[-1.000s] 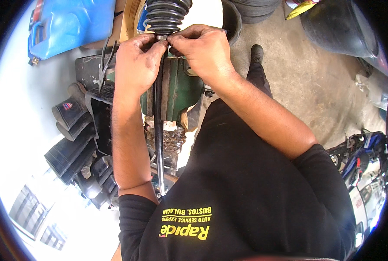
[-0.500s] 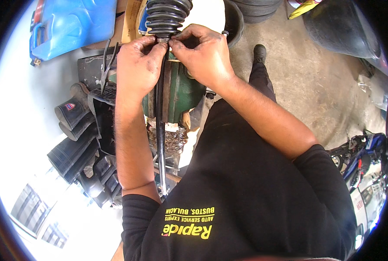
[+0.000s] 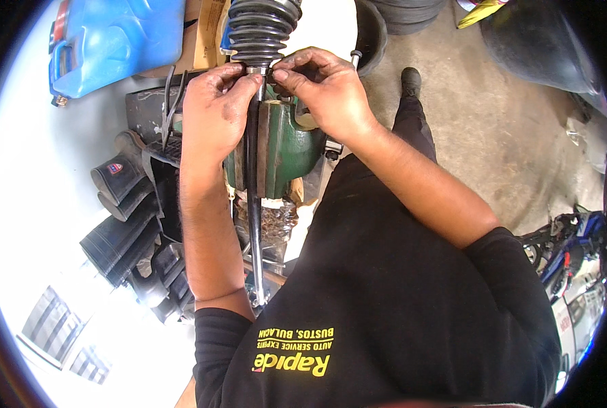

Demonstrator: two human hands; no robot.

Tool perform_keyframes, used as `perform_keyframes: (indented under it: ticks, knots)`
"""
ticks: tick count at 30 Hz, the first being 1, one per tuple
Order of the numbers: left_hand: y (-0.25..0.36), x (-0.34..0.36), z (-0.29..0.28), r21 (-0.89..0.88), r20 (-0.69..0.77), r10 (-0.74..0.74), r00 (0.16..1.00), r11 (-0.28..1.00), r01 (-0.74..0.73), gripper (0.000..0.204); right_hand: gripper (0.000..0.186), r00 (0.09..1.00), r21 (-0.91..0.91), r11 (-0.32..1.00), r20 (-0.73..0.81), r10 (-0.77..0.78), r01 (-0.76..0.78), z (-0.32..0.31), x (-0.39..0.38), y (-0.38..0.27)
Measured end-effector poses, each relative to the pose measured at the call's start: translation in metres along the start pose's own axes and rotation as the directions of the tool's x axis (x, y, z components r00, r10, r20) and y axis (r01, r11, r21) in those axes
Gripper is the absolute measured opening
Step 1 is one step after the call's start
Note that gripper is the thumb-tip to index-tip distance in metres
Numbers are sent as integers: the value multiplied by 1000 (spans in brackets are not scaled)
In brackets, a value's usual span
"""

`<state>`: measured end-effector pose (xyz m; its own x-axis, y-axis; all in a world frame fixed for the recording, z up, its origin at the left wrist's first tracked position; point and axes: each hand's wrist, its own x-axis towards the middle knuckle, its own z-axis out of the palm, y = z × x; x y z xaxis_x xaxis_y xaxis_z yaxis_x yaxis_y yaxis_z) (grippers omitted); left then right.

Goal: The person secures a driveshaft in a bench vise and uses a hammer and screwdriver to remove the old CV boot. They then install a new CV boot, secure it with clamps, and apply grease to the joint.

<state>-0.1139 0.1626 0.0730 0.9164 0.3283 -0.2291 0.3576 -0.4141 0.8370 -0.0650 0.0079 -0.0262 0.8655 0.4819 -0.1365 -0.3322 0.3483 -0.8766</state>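
A long dark steel drive shaft [image 3: 254,204] is clamped in a green cast-metal bench vise [image 3: 283,146], its long axis running away from the person: the near end points down toward the person's chest, the far end points to the top of the view. On that far end sits a black ribbed rubber boot [image 3: 259,30], its narrow neck toward the vise. A thin bright metal band [image 3: 258,70] circles that neck.

The left hand [image 3: 211,119] lies along the shaft's left side, its fingers [image 3: 239,75] pinched closed on the band. The right hand [image 3: 324,92] comes from the right, thumb and forefinger closed on the same band.

A blue plastic jerrycan [image 3: 113,37] rests upper left, and more black rubber boots [image 3: 116,224] lie to the left of the vise.
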Motion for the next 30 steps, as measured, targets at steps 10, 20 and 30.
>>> perform_keyframes:
  ticks: [10,20,30]
  knots:
    - [5,-3,7,-199,-62,-75,995,978,61,11,10,995,59,993,25,97,-98,-2,5,-4]
    - [19,-6,14,-70,-133,-185,974,982,177,23,20,997,-52,996,-35,66,-68,-4,9,-8]
    - [7,-16,20,-109,-299,-180,937,982,154,33,20,999,-183,983,23,-29,33,-14,4,-6]
